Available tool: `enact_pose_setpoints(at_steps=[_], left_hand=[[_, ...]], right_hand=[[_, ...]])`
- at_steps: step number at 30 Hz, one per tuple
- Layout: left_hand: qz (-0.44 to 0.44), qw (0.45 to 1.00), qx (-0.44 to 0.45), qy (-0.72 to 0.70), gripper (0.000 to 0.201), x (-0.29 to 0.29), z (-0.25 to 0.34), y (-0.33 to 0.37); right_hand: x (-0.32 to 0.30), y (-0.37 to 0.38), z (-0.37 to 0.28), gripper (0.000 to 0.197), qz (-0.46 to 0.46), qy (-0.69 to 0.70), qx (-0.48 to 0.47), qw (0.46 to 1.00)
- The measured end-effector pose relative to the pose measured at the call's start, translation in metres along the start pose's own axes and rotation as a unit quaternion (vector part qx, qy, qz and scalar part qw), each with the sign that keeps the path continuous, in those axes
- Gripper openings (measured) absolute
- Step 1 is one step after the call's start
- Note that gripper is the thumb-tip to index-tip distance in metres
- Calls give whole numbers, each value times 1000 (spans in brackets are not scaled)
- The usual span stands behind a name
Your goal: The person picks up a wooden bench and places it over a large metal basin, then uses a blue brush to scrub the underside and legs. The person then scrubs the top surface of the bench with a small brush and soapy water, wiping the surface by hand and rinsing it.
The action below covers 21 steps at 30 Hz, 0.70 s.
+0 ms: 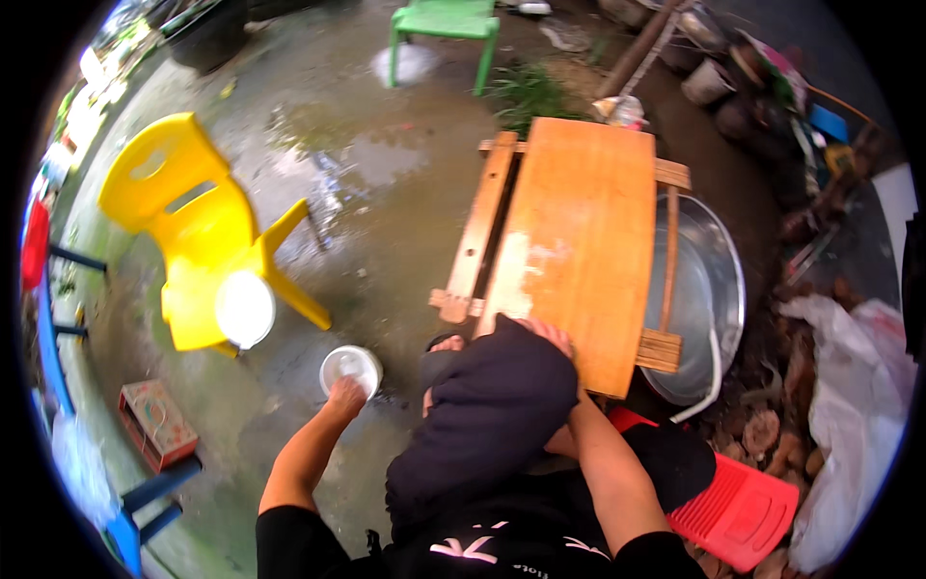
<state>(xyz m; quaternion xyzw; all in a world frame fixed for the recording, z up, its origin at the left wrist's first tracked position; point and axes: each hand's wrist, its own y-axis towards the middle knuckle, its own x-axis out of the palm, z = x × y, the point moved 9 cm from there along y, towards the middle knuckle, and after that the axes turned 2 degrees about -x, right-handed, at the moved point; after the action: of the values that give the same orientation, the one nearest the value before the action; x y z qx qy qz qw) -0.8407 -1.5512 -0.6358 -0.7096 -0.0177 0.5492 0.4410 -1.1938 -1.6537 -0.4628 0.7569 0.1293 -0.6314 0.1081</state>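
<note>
My left hand (348,393) reaches down into a small white bucket (329,372) on the wet floor. Its fingers are inside and blurred, so what they hold, if anything, cannot be made out. A wooden table (588,222) with an orange-brown top is tipped toward me, its leg frame showing along both sides. A whitish wet patch marks the top. My right hand (552,336) grips the table's near edge, its fingers lying over the face; my raised knee in dark cloth hides part of it.
Behind the table stands a large metal basin (725,280) holding water. A yellow chair (198,227) with a white container (245,310) is at left, near a cardboard box (157,425). A green chair (446,17) is far off. A red washboard (743,507) and plastic bag (854,386) lie right.
</note>
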Motion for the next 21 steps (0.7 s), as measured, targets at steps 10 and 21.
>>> enact_pose_setpoints(at_steps=[10, 21], left_hand=[[77, 993, -66, -64, 19, -5, -7, -10], [66, 717, -44, -692, 4, -176, -114, -7]], right_hand=[[-8, -2, 1, 46, 12, 61, 18, 998], [-20, -34, 79, 61, 27, 425, 233, 874]])
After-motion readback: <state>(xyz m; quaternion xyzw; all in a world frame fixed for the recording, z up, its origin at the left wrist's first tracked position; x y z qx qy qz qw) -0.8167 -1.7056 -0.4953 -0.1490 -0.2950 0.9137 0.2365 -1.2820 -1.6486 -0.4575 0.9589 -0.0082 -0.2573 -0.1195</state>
